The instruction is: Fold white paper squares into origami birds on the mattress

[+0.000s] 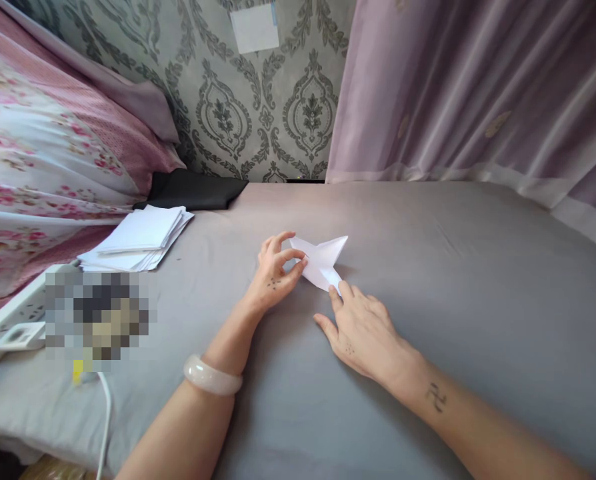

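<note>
A folded white sheet of paper [322,259] with pointed corners lies on the grey cloth surface [453,320], in front of me. At its left edge, my left hand [277,270] pinches the paper between thumb and index finger. My right hand [361,320] rests palm down at the near right corner; its fingertips touch the paper there, and the thumb is stretched away to the left. A pale bangle [212,377] sits on my left wrist.
At the left is a stack of white paper [141,233], with a black folded item [193,189] behind it. Nearer stand a white power strip [15,310], a cable [104,407] and a blurred-out object [111,313]. Curtains [458,93] hang at the back right.
</note>
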Action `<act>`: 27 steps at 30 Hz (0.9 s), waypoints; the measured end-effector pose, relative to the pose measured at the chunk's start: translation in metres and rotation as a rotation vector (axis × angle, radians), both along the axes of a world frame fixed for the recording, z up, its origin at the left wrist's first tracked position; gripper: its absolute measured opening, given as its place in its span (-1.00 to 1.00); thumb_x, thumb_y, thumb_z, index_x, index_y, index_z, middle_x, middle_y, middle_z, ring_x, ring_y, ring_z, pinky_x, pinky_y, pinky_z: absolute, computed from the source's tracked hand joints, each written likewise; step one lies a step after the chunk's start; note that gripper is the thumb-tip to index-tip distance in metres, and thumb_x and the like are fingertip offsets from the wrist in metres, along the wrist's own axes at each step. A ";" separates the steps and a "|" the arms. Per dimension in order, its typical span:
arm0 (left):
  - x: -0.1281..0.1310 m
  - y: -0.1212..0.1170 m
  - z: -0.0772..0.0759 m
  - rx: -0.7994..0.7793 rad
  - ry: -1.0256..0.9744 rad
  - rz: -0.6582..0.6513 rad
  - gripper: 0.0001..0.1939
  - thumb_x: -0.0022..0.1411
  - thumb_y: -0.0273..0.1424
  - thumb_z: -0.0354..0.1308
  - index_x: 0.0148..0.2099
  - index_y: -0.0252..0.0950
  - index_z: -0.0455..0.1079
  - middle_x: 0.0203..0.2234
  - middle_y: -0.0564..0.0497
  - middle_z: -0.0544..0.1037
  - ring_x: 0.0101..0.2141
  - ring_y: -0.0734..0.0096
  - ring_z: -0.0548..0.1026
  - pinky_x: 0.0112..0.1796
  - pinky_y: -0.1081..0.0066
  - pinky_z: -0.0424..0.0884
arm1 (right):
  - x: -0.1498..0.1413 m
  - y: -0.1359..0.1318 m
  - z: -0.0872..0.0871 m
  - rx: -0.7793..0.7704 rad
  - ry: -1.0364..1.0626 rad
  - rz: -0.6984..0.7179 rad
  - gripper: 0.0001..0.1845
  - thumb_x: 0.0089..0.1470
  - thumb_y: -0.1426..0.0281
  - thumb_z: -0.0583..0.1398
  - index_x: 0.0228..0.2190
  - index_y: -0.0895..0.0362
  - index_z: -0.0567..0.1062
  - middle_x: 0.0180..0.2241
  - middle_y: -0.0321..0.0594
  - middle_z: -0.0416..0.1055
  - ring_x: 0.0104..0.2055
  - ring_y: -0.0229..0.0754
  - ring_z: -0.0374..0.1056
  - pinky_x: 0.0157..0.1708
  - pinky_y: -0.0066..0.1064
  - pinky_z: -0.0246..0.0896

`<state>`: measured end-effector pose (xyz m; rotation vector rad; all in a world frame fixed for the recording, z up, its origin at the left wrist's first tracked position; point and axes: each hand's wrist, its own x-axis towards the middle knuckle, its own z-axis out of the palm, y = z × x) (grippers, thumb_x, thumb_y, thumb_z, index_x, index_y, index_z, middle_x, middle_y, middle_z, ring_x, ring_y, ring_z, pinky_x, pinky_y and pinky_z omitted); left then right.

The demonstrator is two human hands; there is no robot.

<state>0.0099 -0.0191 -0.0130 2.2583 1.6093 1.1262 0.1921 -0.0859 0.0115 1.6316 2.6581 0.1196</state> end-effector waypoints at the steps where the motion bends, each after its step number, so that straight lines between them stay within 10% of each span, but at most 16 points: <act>1: -0.001 -0.001 0.002 -0.002 0.007 -0.011 -0.90 0.26 -0.36 0.15 -0.20 -0.19 0.47 0.15 -0.06 0.30 0.15 0.13 0.18 0.13 0.03 0.16 | 0.000 -0.001 0.002 -0.014 -0.004 0.000 -0.44 0.28 0.16 -0.06 -0.01 0.34 0.44 -0.17 0.04 0.35 -0.16 0.01 0.31 -0.27 -0.20 0.19; 10: -0.010 -0.016 0.014 0.053 0.325 -0.064 -0.93 0.20 -0.45 0.14 -0.32 -0.23 0.45 0.18 -0.08 0.22 0.18 -0.01 0.09 0.11 -0.04 0.09 | 0.018 0.001 0.024 -0.114 0.055 -0.030 -0.69 0.24 0.37 0.02 -0.42 0.15 0.51 -0.32 -0.13 0.43 -0.21 -0.09 0.35 -0.34 -0.30 0.05; 16: -0.028 -0.041 0.006 0.095 0.449 -0.112 -0.89 0.24 -0.45 0.12 -0.30 -0.23 0.48 0.18 -0.12 0.19 0.17 -0.04 0.09 0.08 -0.01 0.13 | 0.011 0.008 0.017 0.154 0.272 0.116 -0.88 0.18 0.45 0.10 -0.28 0.12 0.45 -0.25 -0.18 0.42 -0.19 -0.12 0.28 -0.30 -0.33 0.02; 27: -0.041 -0.065 -0.005 -0.033 0.434 -0.026 -0.74 0.34 -0.33 0.02 -0.23 -0.15 0.56 0.08 -0.13 0.29 0.06 0.00 0.19 -0.02 0.04 0.22 | -0.025 0.022 -0.006 0.164 0.105 0.373 -0.72 0.12 0.62 0.05 -0.22 0.15 0.47 -0.22 -0.13 0.41 -0.15 -0.09 0.24 -0.17 -0.29 0.00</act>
